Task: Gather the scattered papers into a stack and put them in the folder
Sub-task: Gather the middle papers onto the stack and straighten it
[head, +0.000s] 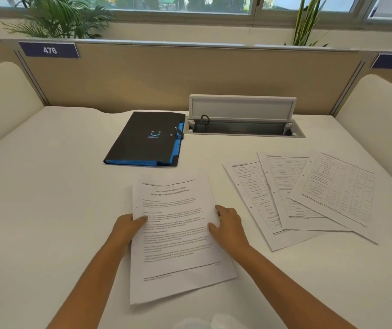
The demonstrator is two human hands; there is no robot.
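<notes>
Both forearms are reaching in from the near edge, and between them a printed text sheet (178,236) is lying on the white counter (48,198), possibly with more sheets under it, though I cannot tell how many. On the sheet's left edge, the left hand (125,227) is pinching the paper, its thumb lying on top and the other fingers hidden beneath. At the right edge, the right hand (229,225) is gripping the same sheet, with curled fingers (214,227) pressing on the paper's margin.

Further right, three table sheets (309,198) are lying fanned and overlapping one another, well apart from both hands. A black and blue folder (146,140) is sitting closed beyond the held sheet, near the back, just beside an open cable tray (243,128) set into the counter.

Judging by this layout, the task is looking barely begun: only the near paper is being handled, the fanned three are waiting to be collected and squared with it, and the folder is appearing fastened with its strap, so it is likely needing to be opened before anything is going in.
</notes>
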